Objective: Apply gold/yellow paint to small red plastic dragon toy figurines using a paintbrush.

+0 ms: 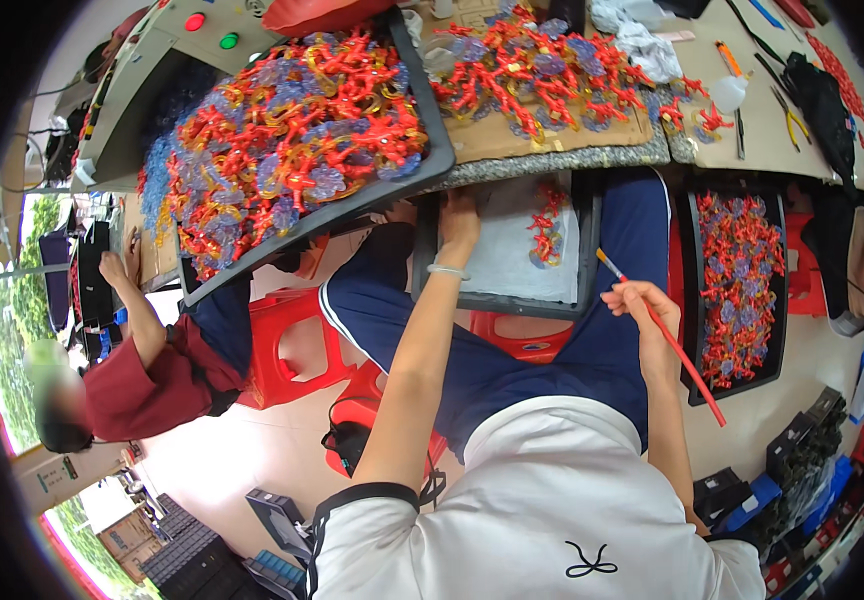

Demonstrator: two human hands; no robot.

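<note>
A red-handled paintbrush (pixel 667 340) is pinched in the fingers of my right hand (pixel 642 300), its bristle tip pointing up and left toward the tray's right rim. Across my lap lies a black tray (pixel 582 270) lined with white paper (pixel 507 245). A short row of red, purple and amber translucent ornaments (pixel 549 225) rests on the right part of that paper. My left hand (pixel 460 222) reaches into the tray's left side, close under the table edge. Its fingertips are hidden there, so their grip does not show.
A big tray (pixel 439 150) heaped with similar ornaments overhangs the table at left. More ornaments (pixel 542 70) pile on the cardboard-topped table. Another filled tray (pixel 737 290) sits to my right. Pliers (pixel 792 118) lie at far right. A co-worker in a maroon shirt (pixel 152 370) sits at left.
</note>
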